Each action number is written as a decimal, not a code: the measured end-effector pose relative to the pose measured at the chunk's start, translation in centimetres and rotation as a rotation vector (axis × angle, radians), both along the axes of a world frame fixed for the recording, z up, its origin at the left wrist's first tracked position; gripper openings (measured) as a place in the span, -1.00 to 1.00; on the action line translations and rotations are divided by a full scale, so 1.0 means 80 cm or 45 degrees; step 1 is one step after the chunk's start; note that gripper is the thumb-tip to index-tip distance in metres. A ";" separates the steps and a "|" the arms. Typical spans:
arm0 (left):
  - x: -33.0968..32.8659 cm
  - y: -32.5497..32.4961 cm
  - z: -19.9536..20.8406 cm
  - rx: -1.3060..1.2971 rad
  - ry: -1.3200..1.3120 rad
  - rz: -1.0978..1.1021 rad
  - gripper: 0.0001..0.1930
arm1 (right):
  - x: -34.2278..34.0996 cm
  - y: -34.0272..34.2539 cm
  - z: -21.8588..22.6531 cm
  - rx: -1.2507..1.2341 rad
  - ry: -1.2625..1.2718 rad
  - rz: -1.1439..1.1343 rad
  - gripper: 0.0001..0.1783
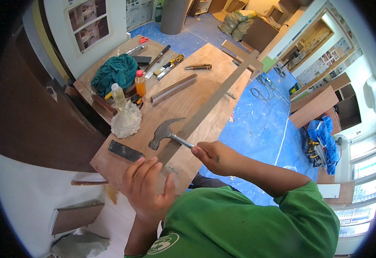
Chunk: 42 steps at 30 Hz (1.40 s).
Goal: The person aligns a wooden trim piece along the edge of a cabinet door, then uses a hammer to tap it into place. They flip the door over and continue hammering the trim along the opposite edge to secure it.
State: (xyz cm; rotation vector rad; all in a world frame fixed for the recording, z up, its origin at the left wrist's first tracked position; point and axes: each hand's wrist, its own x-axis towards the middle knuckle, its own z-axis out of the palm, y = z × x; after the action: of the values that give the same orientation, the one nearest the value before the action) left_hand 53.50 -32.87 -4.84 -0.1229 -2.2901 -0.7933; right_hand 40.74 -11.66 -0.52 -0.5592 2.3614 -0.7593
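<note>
My right hand is closed around the handle of a claw hammer, whose steel head hangs over a long narrow wooden strip. The strip runs from near my hands to the far right corner of the wooden worktop. My left hand is raised at the near edge, fingers spread, with nothing in it. Just beyond its fingertips lies a dark rectangular block. Whether those fingertips touch the strip or the block, I cannot tell.
Left on the worktop are a teal cloth, an orange drink bottle, a clear bottle and a crumpled whitish bag. A utility knife and short brown strip lie farther in. Cables rest on the blue-covered floor.
</note>
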 end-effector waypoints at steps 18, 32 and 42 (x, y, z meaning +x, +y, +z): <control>-0.068 0.075 0.003 -0.401 -0.533 0.564 -0.46 | -0.258 0.200 -0.012 0.010 0.063 -0.404 -0.49; -0.060 0.068 -0.023 -0.629 -0.457 0.660 -0.46 | -0.531 0.397 -0.057 -0.222 0.236 -0.769 -0.35; -0.158 0.141 0.025 -0.368 -0.524 0.420 -0.47 | -0.525 0.450 0.024 -0.675 0.629 -0.618 -0.60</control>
State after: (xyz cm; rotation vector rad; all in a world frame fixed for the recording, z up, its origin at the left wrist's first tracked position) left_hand 40.90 -21.56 -2.84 0.3090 -2.7049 -0.3345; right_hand -1.29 24.34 1.41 -0.4125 2.7924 -1.6585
